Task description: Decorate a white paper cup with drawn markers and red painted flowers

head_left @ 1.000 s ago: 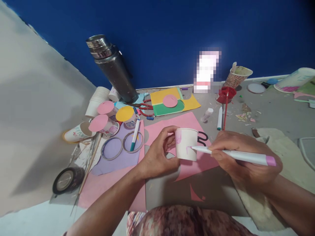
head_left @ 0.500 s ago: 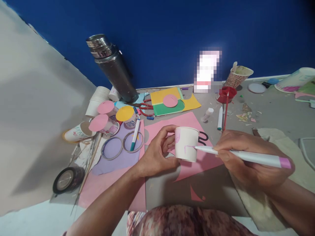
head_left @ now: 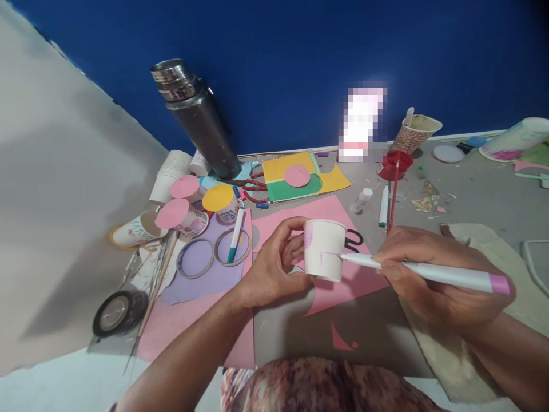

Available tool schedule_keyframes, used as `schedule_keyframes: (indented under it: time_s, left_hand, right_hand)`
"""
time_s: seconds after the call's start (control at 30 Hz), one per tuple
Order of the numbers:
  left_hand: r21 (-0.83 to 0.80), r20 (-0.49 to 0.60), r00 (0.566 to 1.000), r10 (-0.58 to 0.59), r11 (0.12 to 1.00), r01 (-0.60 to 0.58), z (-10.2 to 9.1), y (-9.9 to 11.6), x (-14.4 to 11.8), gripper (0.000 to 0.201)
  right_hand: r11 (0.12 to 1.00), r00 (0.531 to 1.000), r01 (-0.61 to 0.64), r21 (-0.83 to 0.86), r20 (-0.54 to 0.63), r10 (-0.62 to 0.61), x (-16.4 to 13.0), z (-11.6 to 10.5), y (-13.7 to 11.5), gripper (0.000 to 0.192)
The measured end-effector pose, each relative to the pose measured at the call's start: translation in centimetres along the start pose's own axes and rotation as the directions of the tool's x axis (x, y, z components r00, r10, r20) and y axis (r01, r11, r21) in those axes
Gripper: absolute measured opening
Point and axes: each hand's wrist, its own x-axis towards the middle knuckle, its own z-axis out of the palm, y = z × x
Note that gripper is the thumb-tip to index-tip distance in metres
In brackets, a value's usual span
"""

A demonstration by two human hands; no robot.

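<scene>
My left hand (head_left: 274, 266) grips a small white paper cup (head_left: 322, 250) held upside down above a pink paper sheet (head_left: 300, 223). The cup has pink marker strokes on its side. My right hand (head_left: 429, 274) holds a white marker with a pink end (head_left: 429, 272), and its tip touches the cup's side. Black scissor handles (head_left: 354, 239) peek out just behind the cup.
A steel flask (head_left: 195, 117) stands at the back left by stacked cups (head_left: 169, 174) and cups topped with paper discs (head_left: 184, 203). Tape rings (head_left: 214, 254), a teal pen (head_left: 235, 234), red scissors (head_left: 251, 189), coloured papers (head_left: 300, 174), a black tape roll (head_left: 115, 313) and a cloth (head_left: 493, 257) lie around.
The marker tip has slid across the cup's side, leaving a longer pink line. My right hand shifted slightly right, and the cup rose a little.
</scene>
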Motion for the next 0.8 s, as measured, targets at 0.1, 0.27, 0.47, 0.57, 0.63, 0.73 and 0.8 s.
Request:
schedule_keyframes:
  time_s: [0.1, 0.27, 0.47, 0.57, 0.63, 0.73, 0.8]
  left_hand:
    - [0.007, -0.009, 1.000, 0.002, 1.000, -0.002, 0.03, 0.07, 0.00, 0.072]
    - [0.019, -0.037, 0.999, -0.005, 1.000, 0.005, 0.05, 0.24, 0.03, 0.072]
    - [0.027, -0.047, 0.999, -0.013, 1.000, 0.015, -0.04, 0.07, 0.02, 0.075]
    - [0.014, -0.050, 0.999, -0.019, 1.000, 0.020, -0.11, 0.02, 0.03, 0.075]
    - [0.007, -0.046, 0.999, -0.023, 1.000, 0.023, -0.16, 0.03, 0.02, 0.076]
    - [0.012, -0.046, 0.999, -0.023, 1.000, 0.024, -0.18, 0.05, 0.01, 0.074]
    - [0.022, -0.047, 0.999, -0.012, 1.000, 0.014, -0.14, 0.06, 0.00, 0.073]
  right_hand:
    - [1.000, 1.000, 0.005, 0.013, 0.022, -0.006, 0.00, 0.00, 0.03, 0.017]
    - [0.999, 0.996, 0.049, 0.024, 0.068, -0.050, -0.18, -0.09, 0.29, 0.016]
    - [0.998, 0.994, 0.047, 0.044, 0.095, -0.051, -0.55, 0.08, 0.41, 0.019]
    - [0.997, 0.995, 0.049, 0.063, 0.088, -0.054, -0.67, 0.16, 0.38, 0.018]
    - [0.997, 0.995, 0.048, 0.062, 0.088, -0.053, -0.72, 0.16, 0.36, 0.019]
    - [0.997, 0.995, 0.048, 0.061, 0.083, -0.053, -0.68, 0.08, 0.31, 0.019]
    - [0.998, 0.995, 0.042, 0.048, 0.085, -0.046, -0.54, -0.01, 0.26, 0.018]
